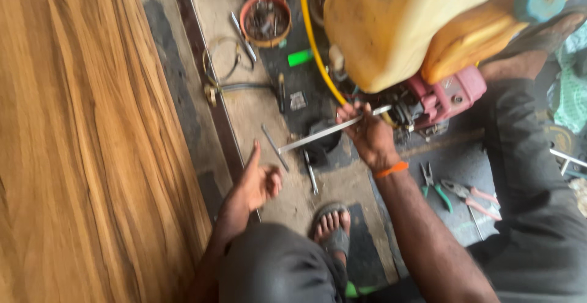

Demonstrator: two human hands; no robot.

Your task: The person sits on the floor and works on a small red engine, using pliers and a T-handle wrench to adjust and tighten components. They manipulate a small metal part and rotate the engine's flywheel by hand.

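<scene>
My right hand [367, 133] grips a long metal rod tool [324, 133] that reaches toward a red engine [440, 98] under a yellow plastic tank [391, 25]. An orange band sits on that wrist. My left hand [257, 184] hovers near the floor beside my knee, fingers curled and one finger pointing up, holding nothing. A second thin metal rod [274, 147] lies on the floor just beyond it.
A wood-grain panel [79, 144] fills the left side. On the floor lie a round tin of small parts [265, 20], a green object [299, 58], a yellow hose [313, 40], and pliers with green and pink handles [455, 192]. My sandalled foot [332, 225] rests centre.
</scene>
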